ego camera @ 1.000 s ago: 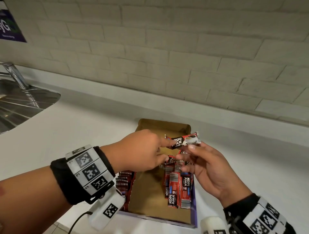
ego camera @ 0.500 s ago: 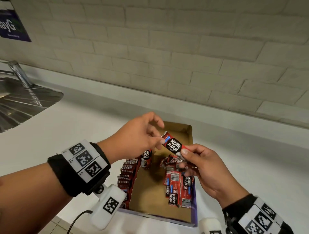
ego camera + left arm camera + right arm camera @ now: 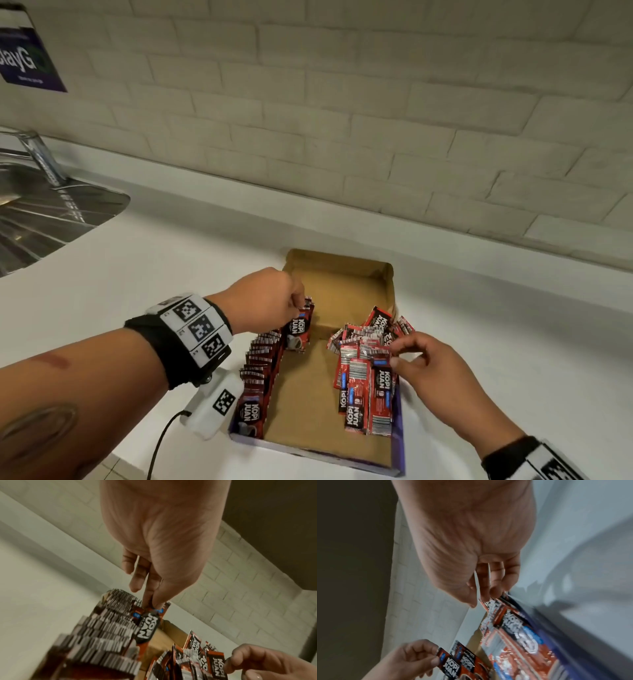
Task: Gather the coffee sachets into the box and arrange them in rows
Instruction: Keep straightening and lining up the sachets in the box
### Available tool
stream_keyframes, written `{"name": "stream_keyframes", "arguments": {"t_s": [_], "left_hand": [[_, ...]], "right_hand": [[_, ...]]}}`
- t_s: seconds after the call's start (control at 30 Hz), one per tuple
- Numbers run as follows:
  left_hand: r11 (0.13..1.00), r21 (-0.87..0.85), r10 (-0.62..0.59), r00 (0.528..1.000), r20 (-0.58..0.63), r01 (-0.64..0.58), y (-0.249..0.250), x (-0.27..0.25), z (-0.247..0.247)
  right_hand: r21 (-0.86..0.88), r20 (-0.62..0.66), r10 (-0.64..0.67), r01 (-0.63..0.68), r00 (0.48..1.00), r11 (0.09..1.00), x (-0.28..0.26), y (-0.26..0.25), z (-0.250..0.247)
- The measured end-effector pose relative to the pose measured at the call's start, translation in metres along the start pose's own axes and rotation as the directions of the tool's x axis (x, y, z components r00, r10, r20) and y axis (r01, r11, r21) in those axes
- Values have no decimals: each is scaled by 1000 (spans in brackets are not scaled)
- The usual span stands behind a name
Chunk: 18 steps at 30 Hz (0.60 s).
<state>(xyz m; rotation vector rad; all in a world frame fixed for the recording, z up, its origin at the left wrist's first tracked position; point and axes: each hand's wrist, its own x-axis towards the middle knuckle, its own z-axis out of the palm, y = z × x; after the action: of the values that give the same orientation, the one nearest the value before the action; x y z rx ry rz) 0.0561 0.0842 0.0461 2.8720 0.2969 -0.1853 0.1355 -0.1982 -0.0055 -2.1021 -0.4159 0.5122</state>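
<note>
Left hand (image 3: 263, 301) pinches sachet (image 3: 297, 330) upright; right hand (image 3: 431, 373) fingers loose pile (image 3: 368, 370)

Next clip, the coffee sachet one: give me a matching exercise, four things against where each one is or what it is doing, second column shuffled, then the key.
Things
1. left hand
2. right hand
3. row of upright sachets
4. loose pile of sachets

States
A. lies jumbled along the box's right side
B. pinches the top of one sachet at the far end of the row
C. stands packed along the box's left wall
D. fingers at the top of the pile

Pairs: 1-B, 2-D, 3-C, 4-A
</note>
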Motion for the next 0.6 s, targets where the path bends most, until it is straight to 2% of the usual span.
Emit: {"name": "stream_keyframes", "arguments": {"t_s": [0.1, 0.2, 0.3, 0.4, 0.6], "left_hand": [[998, 62, 4, 1000, 13, -5, 0, 5, 9], [993, 121, 6, 1000, 9, -7, -1, 10, 13], [983, 185, 2, 1000, 13, -4, -1, 12, 16], [976, 219, 2, 1000, 5, -4, -1, 14, 19], [984, 176, -18, 997, -74, 31, -3, 18, 20]], "right_hand": [[-290, 14, -74, 75, 997, 954, 4, 5, 4], [-415, 77, -126, 147, 989, 898, 9, 6, 6], [-540, 167, -109, 184, 980, 821, 11, 9, 9], [-615, 193, -82, 186, 978, 766, 10, 12, 12], [-657, 227, -92, 222, 969, 721, 5, 15, 15]]}}
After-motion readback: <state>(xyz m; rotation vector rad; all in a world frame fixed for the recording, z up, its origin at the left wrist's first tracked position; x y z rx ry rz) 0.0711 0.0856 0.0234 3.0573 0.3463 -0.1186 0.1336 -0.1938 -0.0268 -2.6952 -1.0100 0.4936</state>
